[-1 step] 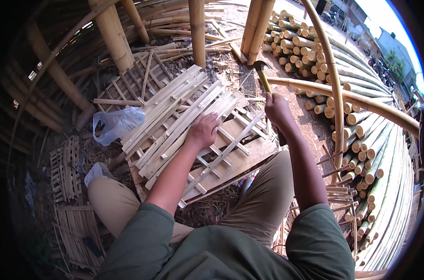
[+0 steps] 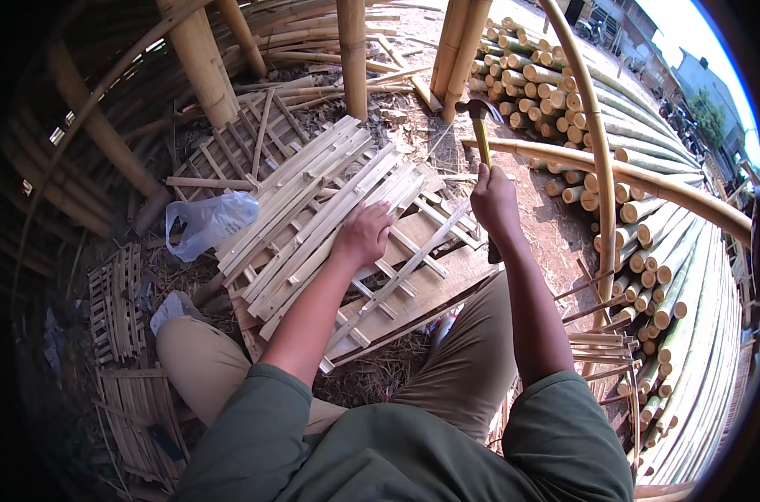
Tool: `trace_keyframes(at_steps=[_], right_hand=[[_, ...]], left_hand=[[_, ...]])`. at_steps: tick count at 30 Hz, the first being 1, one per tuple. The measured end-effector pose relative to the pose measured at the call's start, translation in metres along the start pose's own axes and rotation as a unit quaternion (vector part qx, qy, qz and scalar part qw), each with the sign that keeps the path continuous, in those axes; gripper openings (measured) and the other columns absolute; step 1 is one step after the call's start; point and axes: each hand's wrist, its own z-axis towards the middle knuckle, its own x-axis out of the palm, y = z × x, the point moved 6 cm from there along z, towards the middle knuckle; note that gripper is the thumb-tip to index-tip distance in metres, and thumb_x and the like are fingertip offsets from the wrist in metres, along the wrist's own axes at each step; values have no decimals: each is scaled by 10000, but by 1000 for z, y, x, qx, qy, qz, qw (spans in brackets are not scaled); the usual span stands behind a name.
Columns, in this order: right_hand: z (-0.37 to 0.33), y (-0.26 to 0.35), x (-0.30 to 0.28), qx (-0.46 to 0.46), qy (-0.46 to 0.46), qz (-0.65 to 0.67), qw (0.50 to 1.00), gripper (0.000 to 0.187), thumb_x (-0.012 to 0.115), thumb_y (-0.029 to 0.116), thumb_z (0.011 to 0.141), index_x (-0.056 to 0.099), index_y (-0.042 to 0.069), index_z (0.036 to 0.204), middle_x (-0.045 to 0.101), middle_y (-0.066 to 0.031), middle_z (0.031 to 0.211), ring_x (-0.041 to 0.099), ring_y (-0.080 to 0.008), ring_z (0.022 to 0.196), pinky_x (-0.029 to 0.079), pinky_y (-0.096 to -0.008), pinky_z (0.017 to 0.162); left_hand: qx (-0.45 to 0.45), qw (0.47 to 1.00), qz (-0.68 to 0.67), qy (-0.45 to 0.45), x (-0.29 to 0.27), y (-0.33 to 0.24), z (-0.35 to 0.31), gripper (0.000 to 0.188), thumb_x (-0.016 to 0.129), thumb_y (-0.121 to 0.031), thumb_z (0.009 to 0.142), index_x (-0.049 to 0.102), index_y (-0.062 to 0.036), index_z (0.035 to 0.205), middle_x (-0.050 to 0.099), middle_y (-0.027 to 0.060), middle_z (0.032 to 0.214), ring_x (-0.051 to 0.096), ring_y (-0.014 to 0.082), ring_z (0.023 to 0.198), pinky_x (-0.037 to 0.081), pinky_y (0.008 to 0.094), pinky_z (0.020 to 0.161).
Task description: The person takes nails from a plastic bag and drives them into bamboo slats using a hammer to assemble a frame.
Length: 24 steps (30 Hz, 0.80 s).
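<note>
My right hand [image 2: 494, 201] is closed round the handle of a claw hammer [image 2: 482, 138]. The hammer is held up to the right of the slatwork, its head pointing away from me and touching nothing. My left hand [image 2: 365, 234] lies on a panel of pale bamboo slats [image 2: 313, 222], fingers stretched across the strips. Whether a nail is under those fingers is hidden. Crosswise strips [image 2: 409, 243] run under and beside the long slats. Beneath them is a wooden board [image 2: 447, 272], in front of my knees.
A white plastic bag [image 2: 212, 222] lies left of the slats. Bamboo posts [image 2: 353, 58] stand beyond. On the right, a bamboo rail [image 2: 647, 174] crosses before stacked poles [image 2: 656, 276]. Slatted panels [image 2: 119, 301] lie at left, and a slatted piece [image 2: 601, 351] stands by my right arm.
The hammer has swung more upright, its head shifting slightly right and up. My right hand and forearm have moved a little left. My left hand stays in place on the slats.
</note>
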Motion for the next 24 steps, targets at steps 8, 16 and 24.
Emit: trace_keyframes(at_steps=[8, 16, 24], right_hand=[[-28, -52, 58, 58, 111, -74, 989, 422, 429, 272, 1005, 612, -93, 896, 634, -320, 791, 640, -463, 794, 495, -522, 747], [-46, -47, 74, 46, 198, -101, 974, 432, 447, 289, 994, 614, -99, 905, 632, -338, 899, 619, -486, 882, 474, -518, 829], [-22, 31, -5, 5, -45, 5, 999, 363, 421, 252, 1012, 563, -61, 894, 618, -305, 731, 619, -474, 711, 482, -536, 637]], left_hand=[[4, 1000, -5, -11, 1, -4, -2, 270, 518, -163, 892, 656, -117, 1120, 569, 88, 1327, 471, 213, 1304, 302, 449, 1140], [-2, 1000, -9, 3, -1, -6, 4, 277, 509, -158, 893, 660, -113, 1122, 556, 100, 1346, 461, 223, 1313, 280, 453, 1156], [-5, 1000, -9, -3, 5, 4, -3, 286, 508, -161, 898, 656, -102, 1136, 558, 111, 1340, 455, 236, 1319, 277, 447, 1163]])
